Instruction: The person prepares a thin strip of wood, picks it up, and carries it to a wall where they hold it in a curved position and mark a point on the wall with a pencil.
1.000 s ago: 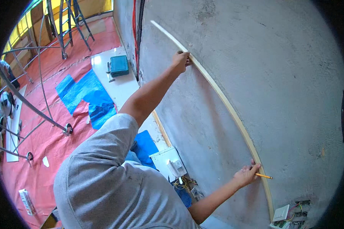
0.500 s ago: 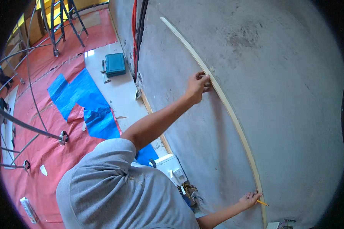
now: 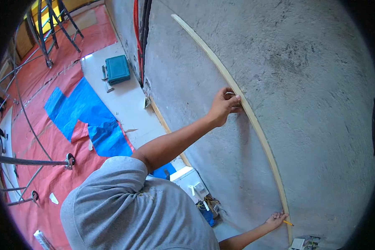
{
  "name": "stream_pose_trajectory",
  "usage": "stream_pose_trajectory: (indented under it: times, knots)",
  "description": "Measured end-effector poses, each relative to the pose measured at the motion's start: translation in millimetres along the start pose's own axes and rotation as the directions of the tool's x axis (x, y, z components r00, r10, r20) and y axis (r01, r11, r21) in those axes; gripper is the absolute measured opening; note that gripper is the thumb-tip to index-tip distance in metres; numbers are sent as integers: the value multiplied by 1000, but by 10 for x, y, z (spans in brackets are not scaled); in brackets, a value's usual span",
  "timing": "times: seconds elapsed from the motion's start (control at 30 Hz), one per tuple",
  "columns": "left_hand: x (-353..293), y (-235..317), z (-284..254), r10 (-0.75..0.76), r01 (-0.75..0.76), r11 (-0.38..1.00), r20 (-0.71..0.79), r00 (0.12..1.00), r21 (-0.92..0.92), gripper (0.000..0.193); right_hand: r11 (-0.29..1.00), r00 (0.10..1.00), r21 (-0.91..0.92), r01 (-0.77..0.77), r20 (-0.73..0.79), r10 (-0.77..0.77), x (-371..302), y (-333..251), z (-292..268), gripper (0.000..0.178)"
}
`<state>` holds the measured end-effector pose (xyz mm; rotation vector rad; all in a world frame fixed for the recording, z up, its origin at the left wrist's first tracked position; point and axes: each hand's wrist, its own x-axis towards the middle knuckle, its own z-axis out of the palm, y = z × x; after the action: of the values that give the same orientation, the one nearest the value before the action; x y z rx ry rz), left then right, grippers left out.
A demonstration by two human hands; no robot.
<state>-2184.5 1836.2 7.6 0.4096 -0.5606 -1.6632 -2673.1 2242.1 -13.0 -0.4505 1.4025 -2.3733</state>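
Observation:
A long pale strip, apparently wood [image 3: 262, 139], lies against the grey plastered wall [image 3: 321, 125] and looks bowed in this view. My left hand [image 3: 226, 107] pinches its left edge around the middle, thumb and fingers closed on it. Down at the strip's lower right end is my right hand [image 3: 275, 219], its fingers curled beside the strip and touching it. A yellow pencil [image 3: 288, 223] sticks out of that hand, its end crossing the strip.
At left, red sheeting [image 3: 33, 141] and a blue tarp [image 3: 81, 106] cover the floor. A teal case [image 3: 118, 68] lies near the wall. Metal poles on casters [image 3: 70, 161] and a ladder [image 3: 54, 33] stand beyond. Wires show beside a white electrical box [image 3: 191, 183] and at a wall opening [image 3: 311, 241].
My left hand has moved down along the strip, closer to my right hand. My right hand stays near the lower end with the pencil. The whole view has shifted slightly.

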Motion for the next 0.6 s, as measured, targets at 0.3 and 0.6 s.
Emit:
stream_pose_trajectory:
  times: [0.3,0.6]
  knots:
    - [15,115,41,-13,11,994,17,1000,104,34,999,998,-2,32,-62,-32,-186,23,271,35]
    - [-16,178,106,-34,36,989,-15,999,146,31,993,985,-45,105,-136,-110,-466,125,547,38]
